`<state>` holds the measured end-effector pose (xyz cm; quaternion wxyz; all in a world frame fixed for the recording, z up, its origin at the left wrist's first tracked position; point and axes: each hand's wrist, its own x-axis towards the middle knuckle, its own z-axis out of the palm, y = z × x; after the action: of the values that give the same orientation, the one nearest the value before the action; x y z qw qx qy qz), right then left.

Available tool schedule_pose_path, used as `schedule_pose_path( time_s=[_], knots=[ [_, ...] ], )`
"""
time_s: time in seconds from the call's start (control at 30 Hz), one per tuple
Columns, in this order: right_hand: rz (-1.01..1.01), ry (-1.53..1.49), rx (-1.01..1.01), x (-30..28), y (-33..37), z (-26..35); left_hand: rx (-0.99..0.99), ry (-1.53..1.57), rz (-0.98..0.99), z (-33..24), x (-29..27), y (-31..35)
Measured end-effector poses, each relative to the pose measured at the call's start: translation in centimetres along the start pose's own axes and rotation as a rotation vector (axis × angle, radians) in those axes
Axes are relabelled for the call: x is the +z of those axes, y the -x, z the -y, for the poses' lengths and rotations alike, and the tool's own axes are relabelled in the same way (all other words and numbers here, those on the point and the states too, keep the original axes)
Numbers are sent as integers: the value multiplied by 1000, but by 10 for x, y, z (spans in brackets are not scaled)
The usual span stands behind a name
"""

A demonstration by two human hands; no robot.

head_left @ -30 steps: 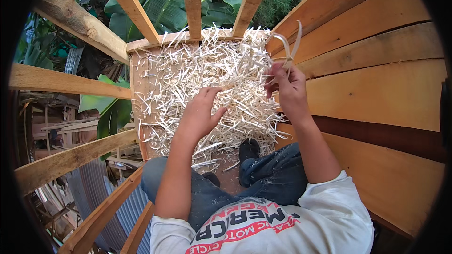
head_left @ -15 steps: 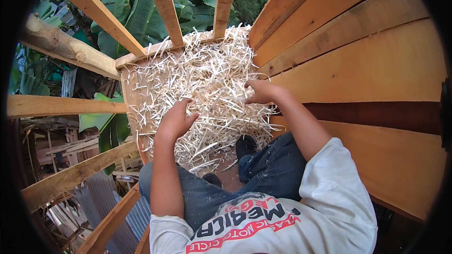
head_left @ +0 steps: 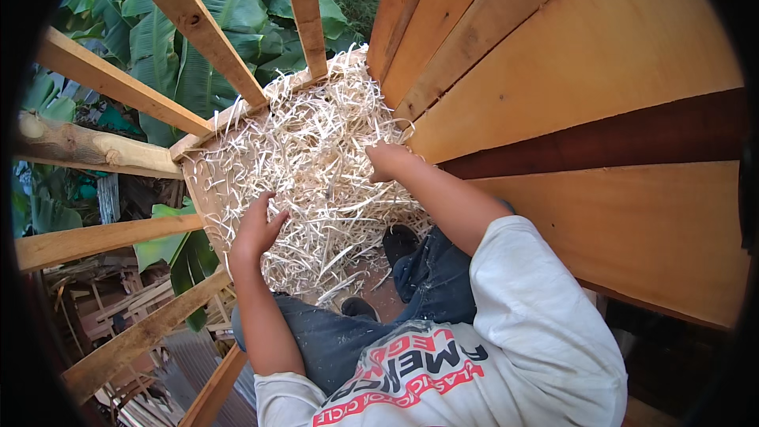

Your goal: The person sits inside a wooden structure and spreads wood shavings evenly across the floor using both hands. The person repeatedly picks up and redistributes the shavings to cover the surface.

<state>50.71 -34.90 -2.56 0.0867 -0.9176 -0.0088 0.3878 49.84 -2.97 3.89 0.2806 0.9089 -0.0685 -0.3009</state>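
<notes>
A wall [head_left: 601, 71] of broad wooden planks, pale orange with one dark brown board across it, fills the right side and curves with the lens. On the left and far side, bare wooden rails [head_left: 182, 12] slant across the view, with gaps between them; large green leaves [head_left: 150, 39] show through the far gaps and a jumble of scrap wood [head_left: 118, 308] lies below the near left rails.

Between wall and rails lies a heap of pale wood shavings [head_left: 316, 158], long thin curled strips, spread over a floor [head_left: 207, 194] of boards whose left edge shows bare. The heap reaches from the far rails to just beside the person's feet, and runs right up against the wall.

The person sits or crouches at the near edge, in a white shirt [head_left: 506, 332] with red print and blue jeans [head_left: 431, 281], dark shoes [head_left: 401, 241] touching the near fringe of the shavings.

The left hand [head_left: 257, 229] rests on the near left part of the heap, fingers loosely spread and slightly curled, the thumb apart, touching the strips. The right hand [head_left: 387, 162] is at the right side of the heap, near the wall, curled into a loose fist among the shavings; whether it grips any strips I cannot tell.
</notes>
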Motion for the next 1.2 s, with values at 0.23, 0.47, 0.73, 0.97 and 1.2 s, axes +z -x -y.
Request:
schedule_pose_path(
  time_s=[0.23, 0.47, 0.73, 0.97, 1.2],
  knots=[
    [26, 7, 49, 24, -4, 17, 24, 32, -5, -1, -2, -1],
    [-5, 116, 5, 35, -5, 24, 1, 72, 2, 8, 1, -4],
    [-413, -55, 3, 66, -30, 52, 0, 74, -22, 0, -5, 1],
    [-119, -94, -58, 119, -65, 34, -4, 77, -56, 4, -4, 11],
    [127, -879, -161, 88, -75, 49, -5, 56, -40, -7, -5, 6]
  ],
)
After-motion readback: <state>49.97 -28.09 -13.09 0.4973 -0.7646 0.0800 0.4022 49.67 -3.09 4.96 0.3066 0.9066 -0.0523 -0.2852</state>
